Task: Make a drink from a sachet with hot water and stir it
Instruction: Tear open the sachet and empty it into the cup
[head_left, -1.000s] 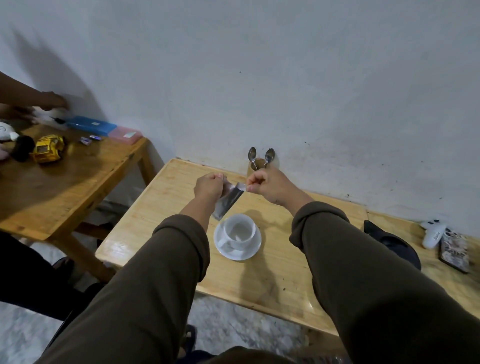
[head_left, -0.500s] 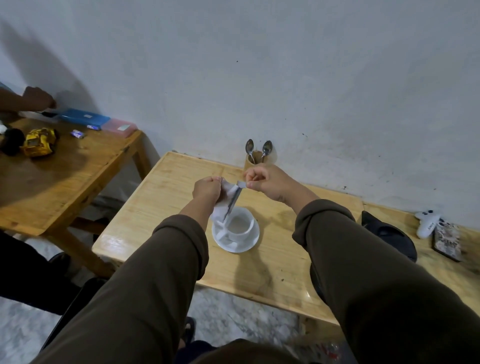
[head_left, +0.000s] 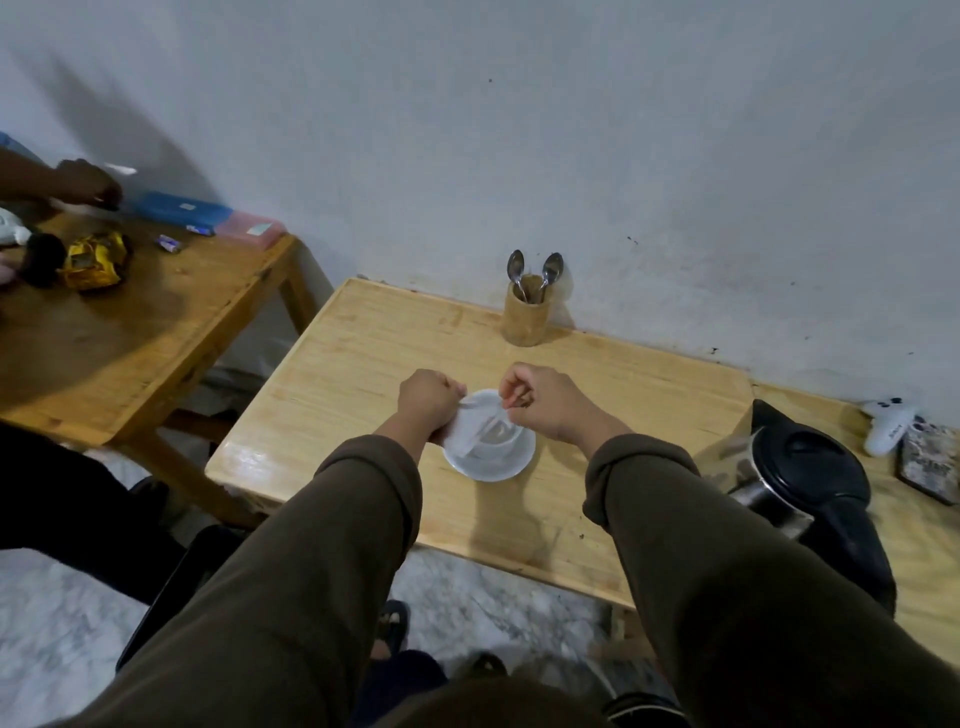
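A white cup (head_left: 500, 445) sits on a white saucer (head_left: 491, 466) in the middle of the light wooden table (head_left: 363, 374). Both hands hold a pale sachet (head_left: 470, 428) just above the cup. My left hand (head_left: 427, 401) pinches its left side, and my right hand (head_left: 540, 399) grips its top corner over the cup. The sachet is blurred, so its opening cannot be made out. A black and steel kettle (head_left: 800, 478) stands to the right of my right forearm. A bamboo holder (head_left: 525, 317) with two spoons (head_left: 535, 270) stands by the wall.
A white game controller (head_left: 889, 425) and a patterned phone (head_left: 930, 460) lie at the far right. A second wooden table (head_left: 130, 332) on the left carries a yellow toy (head_left: 96, 258) and blue and pink boxes (head_left: 208, 218); another person's hand (head_left: 85, 182) reaches over it.
Both hands have come down with the sachet from chest height to just over the cup. The view has tilted down, bringing the kettle into sight.
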